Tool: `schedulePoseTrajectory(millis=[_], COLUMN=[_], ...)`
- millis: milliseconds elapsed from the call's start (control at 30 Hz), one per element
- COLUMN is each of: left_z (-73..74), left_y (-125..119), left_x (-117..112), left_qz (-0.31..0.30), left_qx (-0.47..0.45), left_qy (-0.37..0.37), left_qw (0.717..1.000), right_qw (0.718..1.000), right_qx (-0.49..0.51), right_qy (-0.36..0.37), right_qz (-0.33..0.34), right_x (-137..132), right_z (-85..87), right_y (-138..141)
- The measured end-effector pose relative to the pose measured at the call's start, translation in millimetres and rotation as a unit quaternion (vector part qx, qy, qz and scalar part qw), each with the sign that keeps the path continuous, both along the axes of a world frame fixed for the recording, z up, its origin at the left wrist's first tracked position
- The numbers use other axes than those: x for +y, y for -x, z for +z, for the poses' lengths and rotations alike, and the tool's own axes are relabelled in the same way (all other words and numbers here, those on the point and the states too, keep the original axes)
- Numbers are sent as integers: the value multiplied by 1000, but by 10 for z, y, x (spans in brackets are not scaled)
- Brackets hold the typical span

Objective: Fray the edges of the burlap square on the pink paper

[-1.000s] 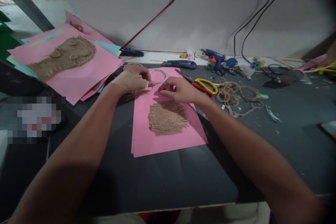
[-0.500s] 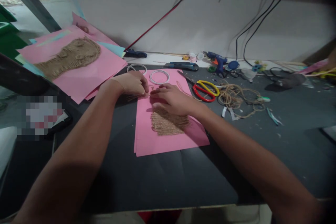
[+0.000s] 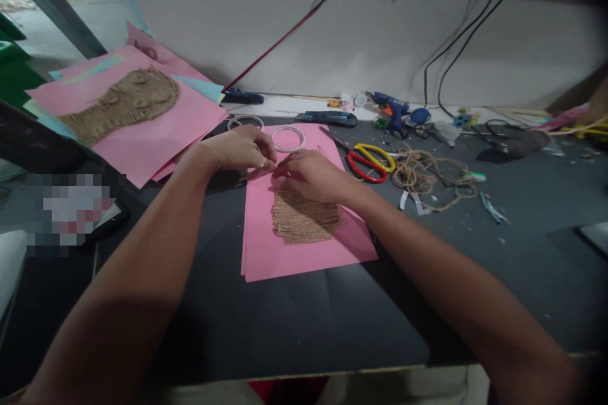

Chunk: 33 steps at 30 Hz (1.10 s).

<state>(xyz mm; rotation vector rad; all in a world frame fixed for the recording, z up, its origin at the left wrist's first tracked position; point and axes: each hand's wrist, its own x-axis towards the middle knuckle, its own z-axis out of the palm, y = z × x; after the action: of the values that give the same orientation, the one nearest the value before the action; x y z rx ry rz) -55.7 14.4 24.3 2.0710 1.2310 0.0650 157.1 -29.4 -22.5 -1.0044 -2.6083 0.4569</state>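
Observation:
A patch of tan jute twine (image 3: 304,221), laid in close parallel rows, lies on a pink paper sheet (image 3: 266,262). My left hand (image 3: 249,149) is closed over the sheet's upper left, with cut twine strands (image 3: 256,173) under its fingers. Beside it, at the patch's top edge, my right hand (image 3: 311,176) has its fingertips drawn together close to the left fingers. What lies between the right fingertips is too small to make out. A white tape ring (image 3: 287,138) rests on the sheet just beyond both hands.
Scissors (image 3: 368,163) with red and yellow handles lie right of the sheet, near tangled twine (image 3: 418,171). Behind are a utility knife (image 3: 330,118) and a blue glue gun (image 3: 392,107). At left, stacked pink sheets (image 3: 190,114) carry a twine-covered shape (image 3: 128,104).
My left hand has shifted slightly right, toward the right hand. My right fingers, more spread before, are now bent together. The twine patch stays in place on the sheet.

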Motion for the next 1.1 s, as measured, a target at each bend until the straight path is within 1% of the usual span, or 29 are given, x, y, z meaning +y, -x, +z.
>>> schedulePoseTrajectory(millis=[133,200,267,333,400,433,567,633,767,867,967,1100], left_z=[-6,-18,-22,-14,-3,-1,-44,-86,-145,-160,-177,-223], left_y=[41,72,84,66,24,1,-64,-74,-100,-127,-132,-135], left_x=[18,40,57,60,48,40,22,23,13,3,14,50], left_qz=[12,24,33,33,26,20,-11,-19,9,31,48,50], left_qx=[22,53,77,66,31,21,34,7,-60,-96,-107,-113], left_qy=[-14,-40,-68,-84,-92,-95,-95,-86,-61,-69,-88,-105], left_qw=[1000,998,994,994,995,995,995,996,996,992,989,987], right_qw=[998,996,993,987,977,972,955,951,940,930,926,925], right_qx=[8,19,53,102,149,170,238,253,282,305,318,321], right_qy=[3,6,20,50,83,96,119,126,152,168,169,172], right_qz=[-66,-90,-104,-115,-126,-129,-130,-129,-120,-114,-114,-113], right_x=[49,59,62,68,84,97,155,175,191,200,211,211], right_z=[24,60,101,125,121,109,38,12,-11,-32,-58,-71], right_y=[-48,-78,-109,-138,-161,-171,-195,-200,-203,-207,-211,-214])
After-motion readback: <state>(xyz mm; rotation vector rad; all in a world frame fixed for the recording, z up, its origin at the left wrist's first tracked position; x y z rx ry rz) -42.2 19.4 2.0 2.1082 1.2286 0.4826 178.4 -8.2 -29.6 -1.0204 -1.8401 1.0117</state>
